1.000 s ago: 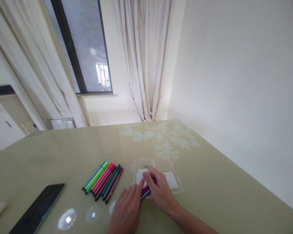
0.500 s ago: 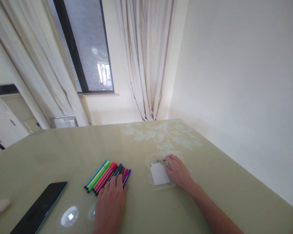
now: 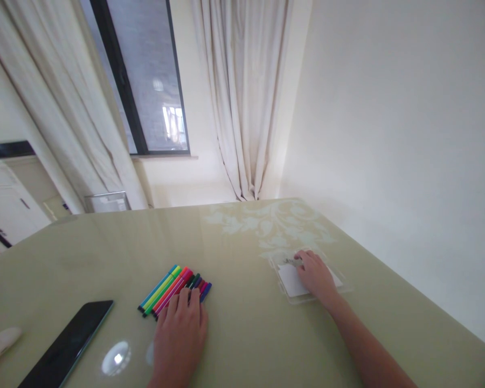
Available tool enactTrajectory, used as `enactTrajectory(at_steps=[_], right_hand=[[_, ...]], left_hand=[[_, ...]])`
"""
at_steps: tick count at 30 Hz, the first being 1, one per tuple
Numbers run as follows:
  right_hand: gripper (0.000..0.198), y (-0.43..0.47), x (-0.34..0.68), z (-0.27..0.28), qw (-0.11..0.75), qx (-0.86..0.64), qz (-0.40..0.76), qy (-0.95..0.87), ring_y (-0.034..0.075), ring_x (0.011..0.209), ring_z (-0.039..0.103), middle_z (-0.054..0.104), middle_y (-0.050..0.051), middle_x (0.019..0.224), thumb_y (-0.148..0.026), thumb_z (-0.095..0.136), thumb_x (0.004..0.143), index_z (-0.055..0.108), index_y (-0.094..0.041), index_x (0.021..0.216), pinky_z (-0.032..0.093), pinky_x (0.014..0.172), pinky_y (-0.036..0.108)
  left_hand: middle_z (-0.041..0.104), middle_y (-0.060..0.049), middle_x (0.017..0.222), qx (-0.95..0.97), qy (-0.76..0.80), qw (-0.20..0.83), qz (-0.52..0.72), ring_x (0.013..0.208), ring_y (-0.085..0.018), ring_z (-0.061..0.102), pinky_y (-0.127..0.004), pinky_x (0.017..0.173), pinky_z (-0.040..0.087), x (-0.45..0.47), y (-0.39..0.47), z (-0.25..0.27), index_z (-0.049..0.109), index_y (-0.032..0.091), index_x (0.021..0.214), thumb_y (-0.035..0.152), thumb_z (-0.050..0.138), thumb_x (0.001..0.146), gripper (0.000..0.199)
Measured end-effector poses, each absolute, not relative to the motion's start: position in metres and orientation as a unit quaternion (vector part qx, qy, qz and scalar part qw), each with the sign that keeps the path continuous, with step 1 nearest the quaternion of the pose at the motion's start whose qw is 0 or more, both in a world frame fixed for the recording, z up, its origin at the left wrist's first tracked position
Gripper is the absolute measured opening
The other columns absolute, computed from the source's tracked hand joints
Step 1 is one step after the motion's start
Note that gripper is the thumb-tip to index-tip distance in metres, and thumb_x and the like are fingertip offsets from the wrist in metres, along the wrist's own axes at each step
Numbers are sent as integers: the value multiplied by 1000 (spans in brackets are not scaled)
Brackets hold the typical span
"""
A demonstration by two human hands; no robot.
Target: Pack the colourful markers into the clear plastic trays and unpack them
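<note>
Markers (image 3: 165,291) now form a tighter row at 12 o'clock of your left hand (image 3: 181,326); you have the transparent case (image 3: 295,300) farther off, at 2 o'clock, well apart. Your left grip spans the row; your right hand (image 3: 316,275) overlies the case. Whether either grip clasps cannot be told. Desk (image 3: 242,345) lies between; its edge passes the case at 3 o'clock.
</note>
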State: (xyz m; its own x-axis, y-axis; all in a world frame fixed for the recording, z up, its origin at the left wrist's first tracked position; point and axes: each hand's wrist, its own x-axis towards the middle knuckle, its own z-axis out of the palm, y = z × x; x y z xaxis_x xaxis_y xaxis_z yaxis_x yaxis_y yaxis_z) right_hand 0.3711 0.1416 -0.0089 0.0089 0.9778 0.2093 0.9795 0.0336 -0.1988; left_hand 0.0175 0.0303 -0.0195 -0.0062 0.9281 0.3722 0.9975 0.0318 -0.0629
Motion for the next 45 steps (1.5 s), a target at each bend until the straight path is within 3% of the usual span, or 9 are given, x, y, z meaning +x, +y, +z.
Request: enactTrajectory(at_steps=[14,18,21,24,29,32,36,41,45], right_hand=[[35,137,366,-4,152,-713,-55,-682,26,108,60,65,12,115,-4,49,86,67,-18,113,45,92,34],[27,126,342,9,217,-681,-101,-692,28,110,59,66,14,115,-10,51,92,69,-17,111,44,98,39],[25,101,300,15,271,-520,0,-810,24,109,61,69,9,115,-30,52,102,67,-22,121,46,99,36],[27,81,267,15,227,-328,129,-908,18,92,67,74,2,97,-39,48,106,70,-27,116,51,85,28],[35,96,290,16,349,-364,179,-845,16,80,70,77,3,88,-44,47,106,75,-24,107,53,76,26],[31,112,313,16,424,-462,130,-768,19,81,71,77,5,89,-43,52,104,76,-23,105,54,78,30],[21,114,298,3,335,-511,37,-790,21,90,67,72,6,96,-31,56,102,76,-25,104,52,80,31],[22,115,262,-18,212,-470,-83,-853,23,96,62,70,7,101,-7,60,94,72,-22,105,48,82,32],[18,118,262,-20,155,-473,-133,-857,25,95,62,72,7,97,-6,60,93,70,-21,98,45,82,36]], left_hand=[[65,-9,118,-709,-672,122,-177,110,-28,58,-43,95,45,12,37,-33,70,21,110,25,52,99,21],[69,-8,110,-734,-635,86,-225,104,-25,63,-40,95,48,24,34,-32,68,20,104,24,48,101,21],[72,-5,101,-767,-589,23,-255,93,-20,69,-31,84,53,37,29,-34,66,24,106,25,43,104,23],[74,-3,98,-795,-548,-12,-260,86,-17,71,-26,75,53,44,25,-35,65,26,108,25,42,105,23],[75,-2,103,-774,-586,-53,-235,80,-15,73,-22,65,51,36,26,-27,61,27,116,23,38,106,26],[74,-3,110,-743,-621,-66,-241,91,-17,73,-25,73,53,29,31,-21,60,26,117,25,36,107,26],[71,-5,105,-785,-565,-64,-247,97,-20,69,-31,88,52,34,28,-16,66,25,105,28,47,104,19],[69,-3,101,-819,-523,-111,-207,95,-21,65,-32,87,51,50,17,-11,69,27,99,24,54,100,15],[69,-4,102,-803,-538,-118,-230,98,-21,65,-31,88,51,42,22,-11,70,27,99,34,57,100,15]])
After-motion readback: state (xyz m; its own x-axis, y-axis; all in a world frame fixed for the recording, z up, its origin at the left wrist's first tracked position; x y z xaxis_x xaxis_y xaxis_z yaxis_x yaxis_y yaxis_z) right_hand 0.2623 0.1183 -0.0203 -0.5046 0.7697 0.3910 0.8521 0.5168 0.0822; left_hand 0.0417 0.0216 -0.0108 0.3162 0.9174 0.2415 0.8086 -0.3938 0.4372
